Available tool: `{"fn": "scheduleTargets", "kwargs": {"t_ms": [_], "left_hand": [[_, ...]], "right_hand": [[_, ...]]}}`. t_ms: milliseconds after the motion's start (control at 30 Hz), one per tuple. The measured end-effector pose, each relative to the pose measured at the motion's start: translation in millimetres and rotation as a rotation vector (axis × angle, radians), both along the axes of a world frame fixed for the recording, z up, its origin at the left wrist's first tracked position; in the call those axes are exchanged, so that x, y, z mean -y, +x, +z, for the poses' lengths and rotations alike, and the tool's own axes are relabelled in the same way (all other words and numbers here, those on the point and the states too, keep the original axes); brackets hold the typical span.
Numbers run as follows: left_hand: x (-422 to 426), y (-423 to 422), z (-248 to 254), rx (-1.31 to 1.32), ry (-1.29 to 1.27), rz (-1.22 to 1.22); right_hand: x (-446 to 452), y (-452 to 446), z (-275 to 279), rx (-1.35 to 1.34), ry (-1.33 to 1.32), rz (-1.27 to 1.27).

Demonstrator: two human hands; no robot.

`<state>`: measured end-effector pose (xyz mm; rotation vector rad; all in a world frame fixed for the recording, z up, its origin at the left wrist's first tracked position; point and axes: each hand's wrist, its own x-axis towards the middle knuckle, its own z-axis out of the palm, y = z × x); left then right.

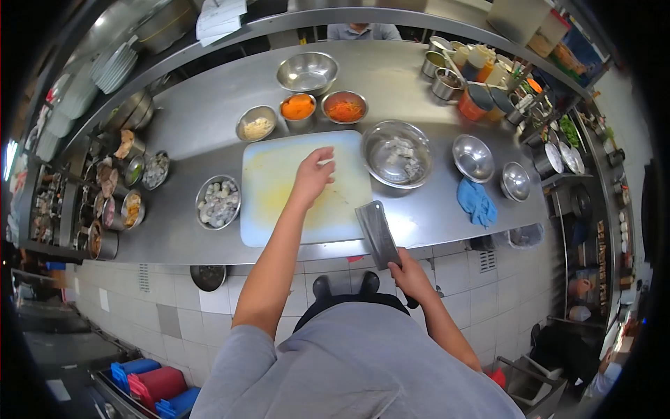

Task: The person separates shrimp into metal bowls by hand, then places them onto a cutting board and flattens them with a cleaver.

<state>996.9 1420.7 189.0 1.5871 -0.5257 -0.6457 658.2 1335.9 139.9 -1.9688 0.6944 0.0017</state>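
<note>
My right hand (412, 274) is closed around the handle of a cleaver (378, 236). Its broad blade points up and away, over the counter's front edge by the board's lower right corner. My left hand (316, 174) hovers over a white cutting board (279, 216), fingers loosely curled and apart, holding nothing. Yellow stains and small scraps mark the board. On its right stands a large steel bowl (373, 174) with some greyish, shrimp-like pieces (401, 150). Left of the board is a smaller steel bowl (200, 215) full of similar pale grey pieces.
Behind the board stand bowls of orange slices (298, 106), orange shreds (345, 109) and pale shreds (257, 128), plus a large steel bowl (307, 73). Rightward are two steel bowls (473, 158) and a blue cloth (477, 202). Another person (363, 32) is across the counter.
</note>
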Motion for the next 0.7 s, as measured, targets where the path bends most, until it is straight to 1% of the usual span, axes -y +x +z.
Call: {"fn": "scheduleTargets", "kwargs": {"t_ms": [33,100,167,233,267,333,367,400,467,500,567,700], "left_hand": [[-23.5,10.0,-11.8,0.007,0.062,0.044],[-77.6,35.6,-38.4,0.139,0.200,0.198],[-141.4,76.7,-80.1,0.422,0.243,0.414],[-203.1,94.8,-75.9,0.602,0.297,0.614],[-227.8,99.0,-72.7,0.606,0.313,0.640],[-269.1,107.2,-70.0,0.592,0.442,0.790],[-279.0,111.8,-73.1,0.492,0.445,0.782],[-287.3,110.2,-79.0,0.491,0.451,0.797],[-276.2,92.1,-71.4,0.579,0.746,0.565],[-270.7,86.7,-70.9,0.576,0.744,0.572],[-263.7,81.5,-77.2,0.742,0.822,0.587],[-255.4,83.4,-72.1,0.754,0.810,0.589]], "right_hand": [[-0.1,3.2,2.3,0.006,0.009,0.018],[-0.1,9.5,7.5,-0.063,0.075,0.026],[-1.1,17.7,10.7,-0.056,0.064,0.071],[0.7,27.0,2.2,-0.049,-0.015,0.140],[-2.6,35.5,6.3,-0.044,-0.007,0.170],[-5.6,53.5,15.4,-0.071,-0.132,0.223],[-7.5,63.5,15.1,-0.058,-0.192,0.260],[-10.2,75.0,16.9,-0.055,-0.191,0.275],[-17.6,99.8,25.7,-0.166,-0.340,0.335],[-19.3,109.0,25.6,-0.165,-0.344,0.341],[-23.3,123.1,22.4,-0.214,-0.377,0.349],[-26.2,130.7,22.6,-0.234,-0.383,0.339]]}}
